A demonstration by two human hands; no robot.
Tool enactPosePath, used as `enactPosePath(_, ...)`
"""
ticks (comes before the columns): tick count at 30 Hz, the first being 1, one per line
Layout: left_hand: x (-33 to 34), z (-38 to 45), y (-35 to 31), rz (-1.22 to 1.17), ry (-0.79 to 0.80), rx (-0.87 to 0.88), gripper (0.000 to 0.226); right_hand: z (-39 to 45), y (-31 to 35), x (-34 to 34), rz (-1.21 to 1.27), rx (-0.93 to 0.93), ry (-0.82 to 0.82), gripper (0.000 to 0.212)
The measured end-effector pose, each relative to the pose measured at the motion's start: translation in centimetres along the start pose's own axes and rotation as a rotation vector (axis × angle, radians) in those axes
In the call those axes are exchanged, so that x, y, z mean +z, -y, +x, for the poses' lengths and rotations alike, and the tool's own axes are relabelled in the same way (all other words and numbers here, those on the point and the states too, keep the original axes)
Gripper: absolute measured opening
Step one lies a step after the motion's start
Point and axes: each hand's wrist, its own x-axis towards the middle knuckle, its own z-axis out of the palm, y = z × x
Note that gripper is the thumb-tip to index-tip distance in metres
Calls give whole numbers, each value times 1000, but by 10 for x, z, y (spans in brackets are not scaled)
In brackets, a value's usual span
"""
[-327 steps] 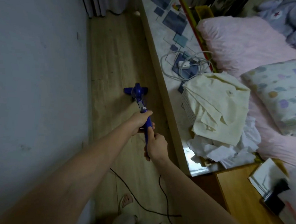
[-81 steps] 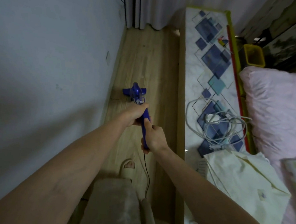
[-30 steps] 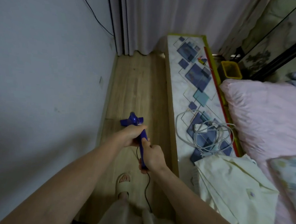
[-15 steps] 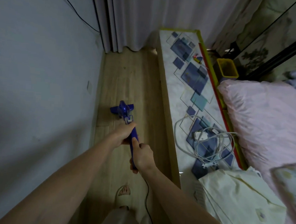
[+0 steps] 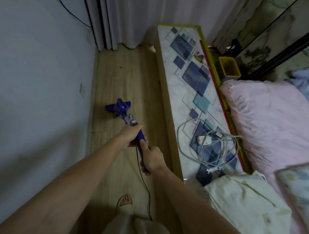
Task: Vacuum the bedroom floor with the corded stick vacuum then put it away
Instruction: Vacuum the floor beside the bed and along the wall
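The blue stick vacuum [image 5: 121,108] stands on the wooden floor [image 5: 127,73] in a narrow strip between the wall and a long low bench. Its floor head sits close to the wall side. My left hand [image 5: 130,136] grips the blue handle higher up, near the grey switch. My right hand [image 5: 151,159] grips the handle's end just behind it, thumb along the top. The black power cord [image 5: 143,182] hangs from the handle and trails back past my foot [image 5: 125,199].
A bench [image 5: 187,86] with a marble and blue-square top runs along the right, carrying a coil of grey cable [image 5: 212,144]. Beyond it lie pink bedding [image 5: 270,121] and cream cloth [image 5: 244,205]. Curtains [image 5: 120,17] close the far end; a yellow bin [image 5: 228,66] stands behind the bench.
Over the last second the vacuum head has slid forward along the floor and toward the wall. Both hands keep their grip on the handle.
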Motion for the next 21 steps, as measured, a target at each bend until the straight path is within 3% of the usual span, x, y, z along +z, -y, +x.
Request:
enactPosePath(11, 49, -74, 39, -142, 101, 9, 21, -97, -38, -47, 33, -59, -108, 42)
enactPosePath(21, 80, -167, 106, -43, 182, -14, 24, -204, -96, -51, 168, -16, -119, 33)
